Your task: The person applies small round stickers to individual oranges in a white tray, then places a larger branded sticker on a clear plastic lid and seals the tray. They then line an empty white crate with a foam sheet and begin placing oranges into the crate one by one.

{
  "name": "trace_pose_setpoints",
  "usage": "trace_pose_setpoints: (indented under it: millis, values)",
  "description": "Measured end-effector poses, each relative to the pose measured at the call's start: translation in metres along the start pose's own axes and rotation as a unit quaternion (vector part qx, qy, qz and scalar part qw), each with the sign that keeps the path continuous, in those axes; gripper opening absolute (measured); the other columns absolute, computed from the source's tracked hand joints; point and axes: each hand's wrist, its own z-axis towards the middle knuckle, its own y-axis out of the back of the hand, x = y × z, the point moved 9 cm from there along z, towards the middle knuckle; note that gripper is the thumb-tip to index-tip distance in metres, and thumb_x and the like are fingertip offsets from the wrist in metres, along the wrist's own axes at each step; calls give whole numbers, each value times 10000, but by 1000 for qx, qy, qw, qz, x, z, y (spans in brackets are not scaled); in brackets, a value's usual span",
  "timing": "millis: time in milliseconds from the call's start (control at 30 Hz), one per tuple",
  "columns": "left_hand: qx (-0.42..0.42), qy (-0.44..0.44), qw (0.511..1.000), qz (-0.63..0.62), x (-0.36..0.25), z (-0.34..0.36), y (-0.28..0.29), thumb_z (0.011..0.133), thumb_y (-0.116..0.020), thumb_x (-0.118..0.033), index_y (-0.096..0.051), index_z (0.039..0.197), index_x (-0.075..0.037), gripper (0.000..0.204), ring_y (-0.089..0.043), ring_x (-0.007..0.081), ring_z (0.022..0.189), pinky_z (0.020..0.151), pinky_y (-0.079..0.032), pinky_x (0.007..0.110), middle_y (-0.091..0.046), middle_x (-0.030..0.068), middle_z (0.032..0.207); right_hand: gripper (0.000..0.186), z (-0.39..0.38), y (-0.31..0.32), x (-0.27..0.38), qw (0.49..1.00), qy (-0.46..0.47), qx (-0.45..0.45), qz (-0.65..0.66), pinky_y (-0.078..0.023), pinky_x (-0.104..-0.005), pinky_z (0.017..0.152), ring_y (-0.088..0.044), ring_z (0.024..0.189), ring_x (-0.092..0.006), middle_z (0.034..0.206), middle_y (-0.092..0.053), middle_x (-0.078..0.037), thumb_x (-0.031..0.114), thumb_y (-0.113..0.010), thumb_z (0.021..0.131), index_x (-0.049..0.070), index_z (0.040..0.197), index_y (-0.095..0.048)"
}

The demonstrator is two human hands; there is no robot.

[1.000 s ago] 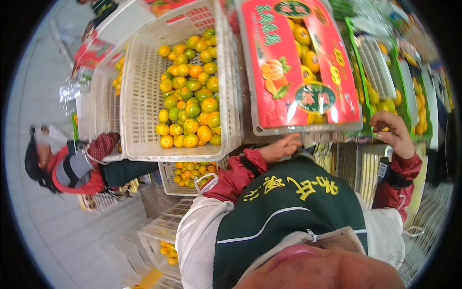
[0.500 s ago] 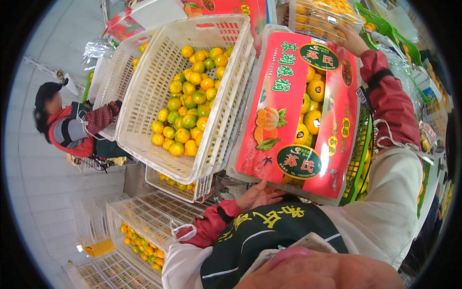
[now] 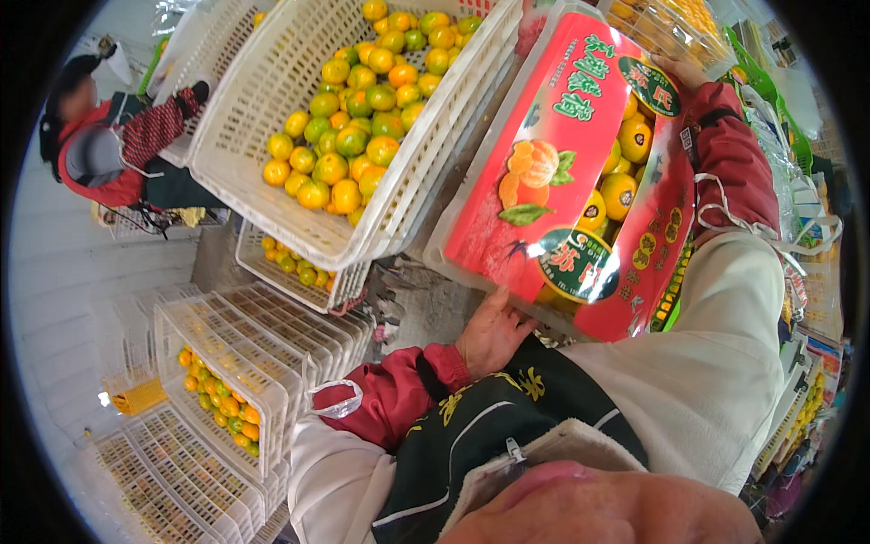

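A clear plastic box with a red printed lid (image 3: 535, 181) holds yellow-orange citrus that show through its window. My left hand (image 3: 489, 331) grips the box's near edge, with the thumb up against it and fingers curled. My right hand (image 3: 680, 74) reaches round the far right corner and holds that end, its fingers partly hidden behind the box. Left of the box stands a white slotted crate (image 3: 236, 127) of green and orange citrus. A clear container of small orange fruit (image 3: 671, 27) lies beyond the box.
A co-worker in red sleeves (image 3: 95, 154) works at another crate at the upper left. A lower crate (image 3: 299, 272) shows beneath the large one. Stacked crates (image 3: 227, 344), some with citrus, stand at the lower left. Green baskets (image 3: 761, 91) and bagged goods line the right side.
My right hand has gone from the box's near side to its far corner, and my left hand grips the near edge. The box now sits more slanted, top toward the right, as the view shifts.
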Motion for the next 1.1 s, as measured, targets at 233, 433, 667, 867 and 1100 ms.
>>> trace_pose_setpoints:
  millis: [233,433,667,867,1100]
  values:
    - [-44,-57,997,-1,-5,-19,-8,963,-504,-440,-452,1342,-180,462,-454,159,1217,1018,-338,393,-519,-2,1333,310,-27,-5,9,998,-45,-2,-37,-558,-311,692,-666,755,-166,953,-696,-81,275,-599,942,30,1131,-595]
    - [-113,-155,979,69,-22,-16,-15,928,-541,-414,-494,1288,-137,457,-490,136,1150,932,-380,352,-561,-5,1258,373,-44,-12,-13,982,-117,146,28,-557,-344,809,-664,902,-192,1089,-667,-82,321,-563,956,48,1210,-580]
    - [-73,-284,952,85,-52,-17,-19,921,-621,-349,-484,1231,13,495,-546,168,1067,945,-415,330,-588,114,1168,422,-29,69,-47,992,-107,53,36,-480,-293,849,-611,967,-154,1137,-648,-32,368,-541,969,53,1245,-590]
    - [-173,-342,919,88,-77,-54,12,955,-569,-358,-533,1199,12,445,-575,150,1019,908,-442,329,-616,99,1134,459,-159,3,16,998,-57,40,-10,-407,-281,912,-547,1036,-130,1177,-589,-17,382,-496,991,45,1300,-539]
    - [-353,-369,854,98,-80,-93,120,884,-634,-487,-508,1134,64,619,-571,207,975,890,-442,351,-591,157,1080,454,-231,-85,8,997,-35,26,-65,-431,-300,850,-569,935,-139,1051,-618,-14,413,-446,1003,41,1235,-568]
